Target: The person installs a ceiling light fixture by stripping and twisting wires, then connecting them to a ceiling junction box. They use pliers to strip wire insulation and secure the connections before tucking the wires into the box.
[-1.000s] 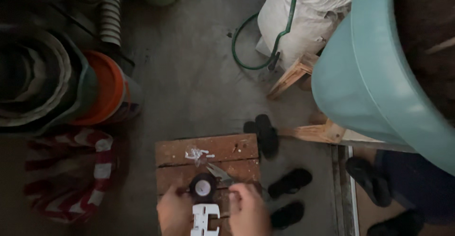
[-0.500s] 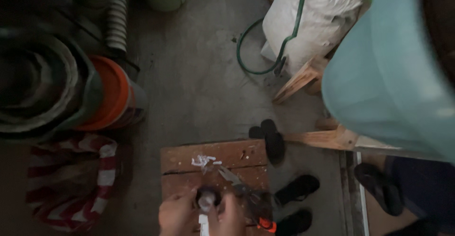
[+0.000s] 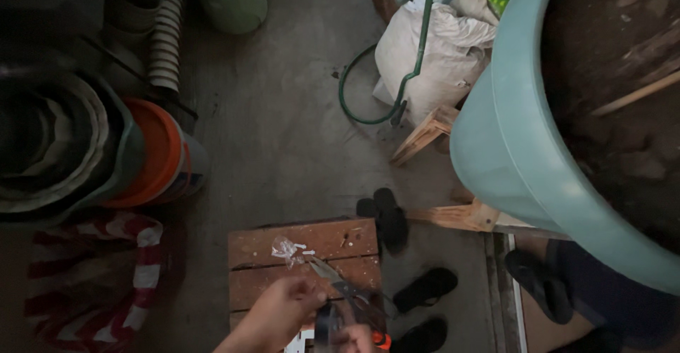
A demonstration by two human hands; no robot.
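On the left we see a striped cloth [image 3: 92,282] and stacked buckets [image 3: 78,154], then bare concrete floor [image 3: 283,133]. Over the low wooden stool [image 3: 304,261], our left hand [image 3: 280,314] pinches a dark round part [image 3: 326,321] near the front edge; our right hand [image 3: 354,339] steadies it, grip unclear. Scissors [image 3: 347,289] lie beside it; black sandals [image 3: 425,289] crowd the right

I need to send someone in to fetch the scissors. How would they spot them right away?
Find the big pale green tub on the right; left of it and nearer the person is a low wooden board stool. The scissors lie slanting on it beside the left hand, metal blades pointing toward crumpled clear plastic.
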